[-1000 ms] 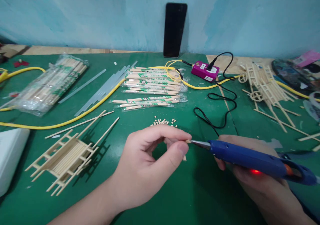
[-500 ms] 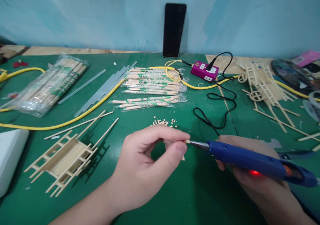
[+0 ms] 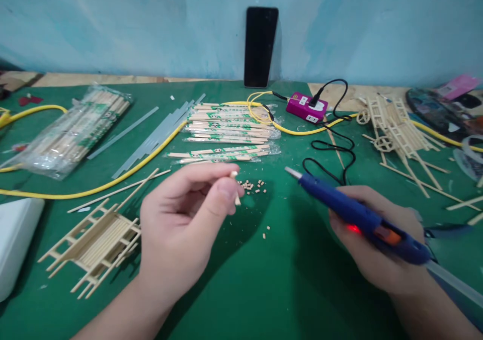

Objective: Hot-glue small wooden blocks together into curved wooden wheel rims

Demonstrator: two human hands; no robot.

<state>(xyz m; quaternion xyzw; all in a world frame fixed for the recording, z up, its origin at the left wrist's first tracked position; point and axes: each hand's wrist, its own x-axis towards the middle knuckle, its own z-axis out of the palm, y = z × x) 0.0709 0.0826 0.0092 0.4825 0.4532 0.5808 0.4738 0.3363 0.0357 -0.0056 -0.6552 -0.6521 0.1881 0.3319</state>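
Between thumb and fingertips, my left hand [image 3: 184,219] pinches a short wooden stick piece [image 3: 237,198], mostly covered by the fingers. My right hand [image 3: 377,244] is wrapped round a blue hot glue gun [image 3: 339,204], its metal nozzle pointing up and to the left, apart from the left hand. A red light glows on the gun, and a glue stick [image 3: 455,282] sticks out of its rear. Just beyond my left fingertips lie several tiny cut wood bits [image 3: 249,185]. A small cart-like frame of sticks [image 3: 100,244] rests beside my left hand, partly hidden by it.
Wrapped chopsticks [image 3: 230,129] and loose glue sticks [image 3: 154,134] lie mid-table, with a bagged chopstick bundle [image 3: 81,129] at left. A phone [image 3: 260,48] leans on the wall. A purple power strip [image 3: 306,107], yellow cable [image 3: 151,161] and wheeled stick model [image 3: 396,134] are around.
The glue gun's nozzle has parted from the wood piece in my left fingers. My left hand has moved left and up, while the gun has tilted nozzle-up and drawn back.
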